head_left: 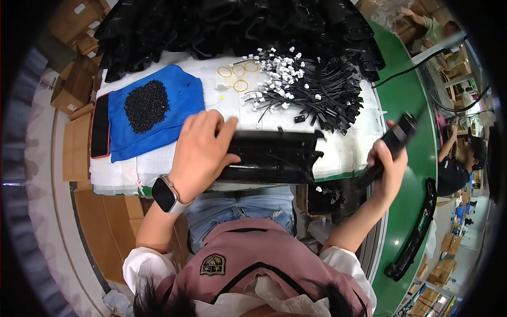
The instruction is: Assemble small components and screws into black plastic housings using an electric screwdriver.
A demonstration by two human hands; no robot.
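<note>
My left hand (203, 150), with a watch on its wrist, grips the left end of a long black plastic part (274, 156). The part lies lengthwise along the near edge of the white-covered table, and its right end has notched edges. Away to the right, my right hand (390, 166) is closed around a black cordless screwdriver (398, 138), slightly blurred and held tilted. On a blue cloth (185, 100) left of the part sits a heap of small black screws (147, 105). Beyond the part lies a bundle of black cables with white connectors (322, 87).
Glossy black plastic parts (232, 26) are piled along the far side. Several yellow rubber bands (240, 85) lie mid-table, and a phone (100, 127) is at the left. A long black strip (417, 232) rests on the green table (398, 201). Two other people are at the right.
</note>
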